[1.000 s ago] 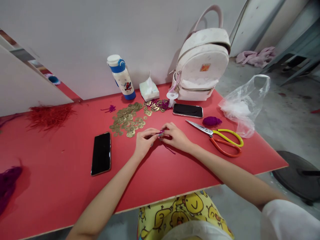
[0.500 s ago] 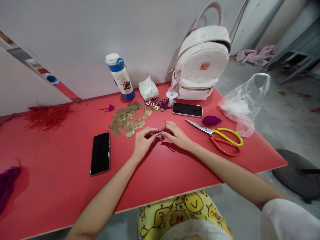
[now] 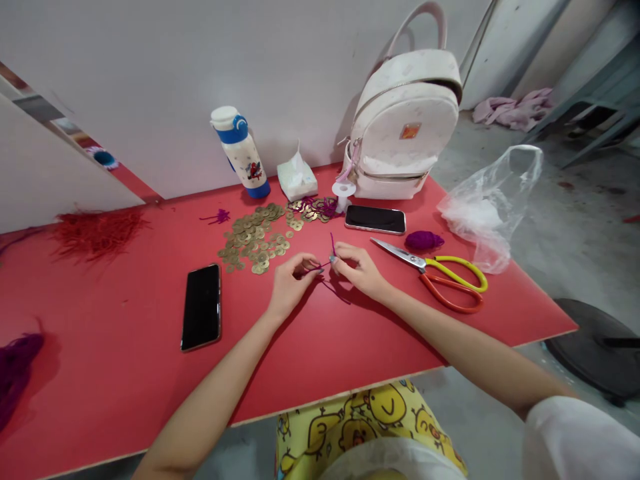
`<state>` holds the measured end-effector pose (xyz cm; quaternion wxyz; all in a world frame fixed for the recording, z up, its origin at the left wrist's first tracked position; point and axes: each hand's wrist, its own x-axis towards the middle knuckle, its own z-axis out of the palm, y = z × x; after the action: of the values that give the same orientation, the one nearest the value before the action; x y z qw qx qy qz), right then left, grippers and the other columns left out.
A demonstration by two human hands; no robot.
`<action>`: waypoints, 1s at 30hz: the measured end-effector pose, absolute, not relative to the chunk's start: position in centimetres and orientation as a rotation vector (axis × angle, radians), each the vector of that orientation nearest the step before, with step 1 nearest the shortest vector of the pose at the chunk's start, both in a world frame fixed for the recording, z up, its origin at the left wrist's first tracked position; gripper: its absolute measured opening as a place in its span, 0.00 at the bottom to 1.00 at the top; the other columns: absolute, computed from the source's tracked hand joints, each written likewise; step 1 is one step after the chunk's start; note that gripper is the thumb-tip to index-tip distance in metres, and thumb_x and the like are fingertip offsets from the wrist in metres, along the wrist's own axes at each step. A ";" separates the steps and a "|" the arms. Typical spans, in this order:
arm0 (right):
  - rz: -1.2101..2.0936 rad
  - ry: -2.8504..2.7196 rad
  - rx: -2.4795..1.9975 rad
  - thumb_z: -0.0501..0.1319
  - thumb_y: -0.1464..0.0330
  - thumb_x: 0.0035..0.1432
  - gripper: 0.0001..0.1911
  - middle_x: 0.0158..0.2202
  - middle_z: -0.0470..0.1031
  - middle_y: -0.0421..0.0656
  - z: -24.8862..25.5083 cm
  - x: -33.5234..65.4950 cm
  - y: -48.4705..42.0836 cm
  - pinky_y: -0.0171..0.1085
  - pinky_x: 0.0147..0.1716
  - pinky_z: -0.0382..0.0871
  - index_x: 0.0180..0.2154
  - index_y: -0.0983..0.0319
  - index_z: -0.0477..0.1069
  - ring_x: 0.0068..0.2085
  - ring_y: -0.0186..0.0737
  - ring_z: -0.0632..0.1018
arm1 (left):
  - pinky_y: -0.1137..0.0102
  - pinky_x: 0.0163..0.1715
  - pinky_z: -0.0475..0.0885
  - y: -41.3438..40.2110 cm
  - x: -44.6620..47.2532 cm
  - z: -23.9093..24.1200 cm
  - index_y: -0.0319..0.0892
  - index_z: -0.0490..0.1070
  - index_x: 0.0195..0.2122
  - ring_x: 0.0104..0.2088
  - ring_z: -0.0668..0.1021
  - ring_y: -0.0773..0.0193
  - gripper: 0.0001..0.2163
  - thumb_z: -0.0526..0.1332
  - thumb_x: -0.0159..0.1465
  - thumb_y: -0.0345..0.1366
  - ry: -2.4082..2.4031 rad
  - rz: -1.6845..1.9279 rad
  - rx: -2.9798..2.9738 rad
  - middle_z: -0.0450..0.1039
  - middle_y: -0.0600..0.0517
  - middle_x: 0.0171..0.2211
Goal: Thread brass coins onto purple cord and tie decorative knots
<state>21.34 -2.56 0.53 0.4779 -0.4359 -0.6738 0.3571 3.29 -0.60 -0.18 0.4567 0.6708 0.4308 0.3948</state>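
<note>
1. Purple strand [image 3: 325, 265], centre of the dial: it spans the short gap between the hands, above the red tabletop [image 3: 320, 353]. An uneven pull could draw it into a tangle; whether it already bears a knot cannot be told.
2. Left hand [image 3: 293, 280], 9 o'clock: thumb and fingers are pinched together on the strand. A slackened pinch could let it slip.
3. Right hand [image 3: 357, 270], 3 o'clock: thumb and forefinger are closed on the strand, a short end rising above them towards 12. Held so near its tip, that end could slide out.
4. Loose tail [image 3: 337, 293], 5 o'clock: it could catch beneath the right wrist if the arm shifts.
5. Gold-coloured discs [image 3: 253, 230], 10 o'clock: loosely heaped near the left hand, they could scatter under a careless sweep.
6. Scissors [image 3: 423, 265], 3 o'clock, beyond the right hand: the blades point back towards it, so a blind reach could meet the tips.
7. Yarn ball [image 3: 424, 241], between 2 and 3, just beside the scissors: a knock could roll it away.
</note>
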 end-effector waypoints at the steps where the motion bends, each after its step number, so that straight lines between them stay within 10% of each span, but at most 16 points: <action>1: 0.873 -1.640 -1.059 0.52 0.64 0.64 0.20 0.24 0.59 0.39 0.7 21.4 -2.6 0.38 0.32 0.59 0.20 0.60 0.57 0.29 0.36 0.65 | 0.73 0.29 0.71 -0.6 3.3 -0.2 0.41 0.73 0.33 0.26 0.77 0.67 0.04 0.64 0.56 0.30 1.068 0.966 1.664 0.75 0.53 0.27; 17: 1.010 -1.382 -1.123 0.51 0.52 0.66 0.23 0.26 0.69 0.40 0.3 21.6 -2.3 0.37 0.33 0.66 0.26 0.61 0.67 0.29 0.37 0.72 | 0.73 0.25 0.67 -0.3 3.2 -0.2 0.40 0.79 0.29 0.25 0.74 0.68 0.05 0.66 0.58 0.35 1.007 0.969 1.733 0.76 0.51 0.26; 30: 0.996 -1.946 -1.166 0.58 0.66 0.64 0.10 0.34 0.78 0.43 -0.1 21.0 -2.5 0.38 0.40 0.67 0.34 0.61 0.75 0.36 0.39 0.76 | 0.72 0.28 0.67 -0.4 3.0 -0.2 0.42 0.78 0.29 0.27 0.73 0.66 0.07 0.63 0.62 0.37 1.156 1.130 1.908 0.74 0.51 0.27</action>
<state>21.01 -2.51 -0.09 0.3261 -0.4448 -0.7426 0.3800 2.99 -0.44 -0.20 0.3150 0.7241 0.4389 0.4287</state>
